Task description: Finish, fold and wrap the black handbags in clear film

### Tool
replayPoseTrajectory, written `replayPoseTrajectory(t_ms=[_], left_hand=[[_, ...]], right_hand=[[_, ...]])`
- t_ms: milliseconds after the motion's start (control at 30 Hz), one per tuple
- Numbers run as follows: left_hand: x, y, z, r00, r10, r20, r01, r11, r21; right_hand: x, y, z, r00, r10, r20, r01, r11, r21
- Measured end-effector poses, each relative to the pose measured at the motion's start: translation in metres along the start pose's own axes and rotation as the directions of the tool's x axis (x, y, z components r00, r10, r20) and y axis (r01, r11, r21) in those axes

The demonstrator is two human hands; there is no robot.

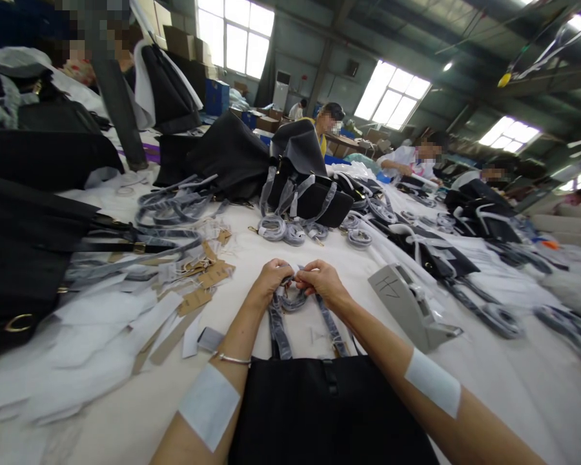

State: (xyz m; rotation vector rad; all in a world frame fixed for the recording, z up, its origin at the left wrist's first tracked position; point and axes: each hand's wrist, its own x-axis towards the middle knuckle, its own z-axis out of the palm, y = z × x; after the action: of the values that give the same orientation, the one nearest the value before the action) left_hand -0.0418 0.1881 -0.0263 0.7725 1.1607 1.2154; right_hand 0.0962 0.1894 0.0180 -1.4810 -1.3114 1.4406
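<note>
A coiled shoulder strap [293, 301] in clear plastic wrap is held between my two hands above a black handbag [329, 410]. My left hand [272, 279] is closed round the left side of the coil. Thumb and fingers of my right hand [321, 281] pinch at its upper right edge, close to the left fingertips; a small pale bit shows between them, too small to name. The bag lies nearest me, its plastic-wrapped handles [330, 326] stretching away under my hands. A grey tape dispenser [401, 298] stands right of my right hand.
Brown paper tags [196, 299] and white sheets [91, 329] cover the left side. Several wrapped strap coils [272, 228] lie ahead by a black bag [326, 201]. More black bags [19, 258] crowd the left edge. Co-workers [411, 160] sit further back on the right.
</note>
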Motion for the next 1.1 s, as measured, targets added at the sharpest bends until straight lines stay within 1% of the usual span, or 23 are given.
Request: replayPoseTrajectory(t_ms=[100,267,333,367,400,433,467,500,533,567,600,667,700,733,767,800,867,933,1000,1067,1100], left_hand=[[0.001,-0.002,0.0,1.0,0.009,-0.007,-0.009,1.0,-0.009],[0.001,-0.002,-0.001,1.0,0.006,-0.007,-0.006,1.0,-0.029],[0.0,-0.002,-0.001,1.0,-0.005,0.007,0.005,0.999,-0.038],[-0.001,-0.001,-0.002,1.0,-0.013,0.014,0.013,0.999,-0.043],[-0.001,-0.001,-0.002,1.0,-0.02,0.021,0.021,0.999,-0.046],[-0.002,-0.001,-0.002,0.999,-0.028,0.028,0.029,0.998,-0.049],[-0.002,-0.001,-0.003,0.999,-0.035,0.035,0.037,0.998,-0.052],[-0.002,-0.001,-0.003,0.998,-0.041,0.043,0.043,0.998,-0.054],[-0.002,-0.001,-0.004,0.998,-0.046,0.05,0.049,0.997,-0.057],[-0.001,-0.001,-0.004,0.997,-0.048,0.056,0.052,0.997,-0.06],[-0.001,-0.001,-0.005,0.997,-0.049,0.061,0.053,0.997,-0.063],[0.0,-0.002,-0.005,0.997,-0.05,0.067,0.054,0.996,-0.066],[0.0,-0.002,-0.005,0.996,-0.047,0.07,0.052,0.996,-0.067],[0.0,-0.003,-0.005,0.996,-0.04,0.077,0.046,0.997,-0.068],[0.0,-0.004,-0.004,0.995,-0.033,0.089,0.039,0.997,-0.069],[0.0,-0.005,-0.004,0.994,-0.026,0.104,0.033,0.997,-0.068],[0.0,-0.006,-0.004,0.99,-0.022,0.141,0.03,0.998,-0.059],[0.0,-0.006,-0.005,0.986,-0.019,0.166,0.026,0.999,-0.041],[0.003,-0.006,-0.006,0.993,0.029,0.113,-0.027,0.999,-0.017],[0.006,-0.007,-0.008,0.993,0.114,-0.009,-0.114,0.993,0.019],[0.008,-0.007,-0.008,0.985,0.155,-0.074,-0.152,0.988,0.033]], right_hand=[[0.003,0.001,0.001,0.999,0.035,0.006,-0.035,0.998,-0.049],[0.007,0.007,0.003,0.999,0.036,0.023,-0.033,0.993,-0.117],[0.007,0.009,0.002,0.999,0.006,0.035,0.002,0.977,-0.213],[0.007,0.009,0.002,0.999,-0.036,0.041,0.047,0.952,-0.302],[0.008,0.009,0.001,0.994,-0.098,0.052,0.11,0.9,-0.422],[0.008,0.009,0.0,0.982,-0.174,0.072,0.184,0.805,-0.564],[0.008,0.008,0.0,0.963,-0.247,0.104,0.248,0.668,-0.702],[0.008,0.007,-0.001,0.941,-0.306,0.144,0.29,0.51,-0.81],[0.008,0.006,-0.001,0.918,-0.35,0.186,0.314,0.355,-0.881],[0.008,0.005,-0.001,0.895,-0.386,0.223,0.324,0.221,-0.92],[0.007,0.003,-0.001,0.869,-0.421,0.258,0.334,0.116,-0.935],[0.007,0.0,0.001,0.803,-0.49,0.339,0.371,-0.034,-0.928],[0.007,-0.001,0.003,0.767,-0.512,0.386,0.395,-0.098,-0.914],[0.007,-0.003,0.005,0.741,-0.513,0.433,0.417,-0.154,-0.896],[0.009,-0.005,0.007,0.737,-0.486,0.469,0.432,-0.195,-0.881],[0.011,-0.008,0.01,0.753,-0.439,0.491,0.44,-0.219,-0.871],[0.017,-0.012,0.014,0.808,-0.332,0.486,0.43,-0.232,-0.873],[0.025,-0.016,0.015,0.849,-0.264,0.458,0.404,-0.232,-0.885],[0.032,-0.017,0.013,0.863,-0.248,0.44,0.385,-0.24,-0.891],[0.039,-0.016,0.01,0.875,-0.226,0.428,0.372,-0.251,-0.894],[0.041,-0.015,0.008,0.881,-0.21,0.423,0.368,-0.255,-0.894]])
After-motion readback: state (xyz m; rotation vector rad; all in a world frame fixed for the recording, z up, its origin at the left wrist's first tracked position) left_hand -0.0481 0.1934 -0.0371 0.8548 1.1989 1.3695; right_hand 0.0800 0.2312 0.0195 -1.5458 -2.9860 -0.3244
